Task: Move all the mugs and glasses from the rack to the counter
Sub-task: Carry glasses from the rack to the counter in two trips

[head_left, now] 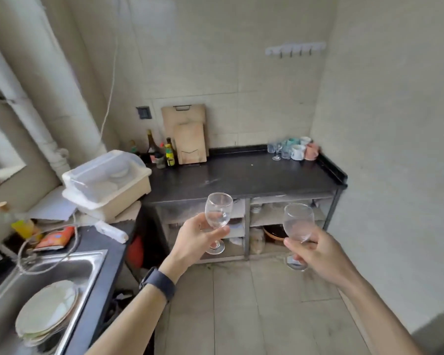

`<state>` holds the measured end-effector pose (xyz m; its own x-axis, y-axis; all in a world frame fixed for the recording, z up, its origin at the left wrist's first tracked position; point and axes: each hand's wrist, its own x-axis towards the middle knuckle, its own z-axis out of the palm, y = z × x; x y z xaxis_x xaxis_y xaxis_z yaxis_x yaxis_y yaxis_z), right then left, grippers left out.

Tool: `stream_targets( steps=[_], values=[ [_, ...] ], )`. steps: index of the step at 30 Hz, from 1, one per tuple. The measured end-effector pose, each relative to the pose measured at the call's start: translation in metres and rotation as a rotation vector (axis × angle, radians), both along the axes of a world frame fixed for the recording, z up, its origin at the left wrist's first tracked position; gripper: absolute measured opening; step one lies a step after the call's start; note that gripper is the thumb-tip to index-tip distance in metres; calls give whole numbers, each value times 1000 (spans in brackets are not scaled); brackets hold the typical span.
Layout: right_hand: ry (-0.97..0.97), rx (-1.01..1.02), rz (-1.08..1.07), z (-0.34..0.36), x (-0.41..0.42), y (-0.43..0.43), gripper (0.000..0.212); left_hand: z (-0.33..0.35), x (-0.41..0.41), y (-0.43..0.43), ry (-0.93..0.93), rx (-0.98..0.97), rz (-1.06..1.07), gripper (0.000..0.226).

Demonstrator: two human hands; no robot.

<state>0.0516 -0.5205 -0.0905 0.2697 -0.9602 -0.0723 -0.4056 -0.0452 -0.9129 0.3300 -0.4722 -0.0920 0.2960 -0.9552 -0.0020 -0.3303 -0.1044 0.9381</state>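
**Inspector:** Grip status?

**Assistant:** The left hand (198, 235) holds the left wine glass (218, 211), fingers (217, 233) curled round the stem under the bowl. The right hand (315, 252) holds the right wine glass (298, 221) the same way. Both are in the air, short of the surface (241, 172).

**Inspector:** Hazards?

**Assistant:** A glass foot could clip the surface edge or strike the mugs and glasses (292, 149) crowded at 1 o'clock. The tiled floor (254, 303) below would likely shatter a dropped glass. Cutting boards (187, 134) stand at 11 o'clock and the sink (62, 272) lies at 8.

We see a black counter (241, 175) carrying a cluster of mugs and glasses (296, 151) in its far right corner, two cutting boards (190, 144) leaning upright against the wall, and several bottles (169, 155) just left of them.
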Motion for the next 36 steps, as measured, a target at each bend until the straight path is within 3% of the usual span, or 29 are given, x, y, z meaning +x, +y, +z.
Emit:
stream_targets(
  steps=[7,22,28,36],
  values=[
    [70,3,-67,-26,-21,-101,46,-29,-19,-118,-24,36,-75,17],
    [131,178,-107,-84,-14,-314,39,-101,-28,-345,87,250,-163,27],
    [138,264,-47,-123,-13,-413,39,-132,-37,-433,179,344,-111,27],
    [150,271,93,-133,4,-561,36,-149,-39,-552,170,384,56,30]
  ],
)
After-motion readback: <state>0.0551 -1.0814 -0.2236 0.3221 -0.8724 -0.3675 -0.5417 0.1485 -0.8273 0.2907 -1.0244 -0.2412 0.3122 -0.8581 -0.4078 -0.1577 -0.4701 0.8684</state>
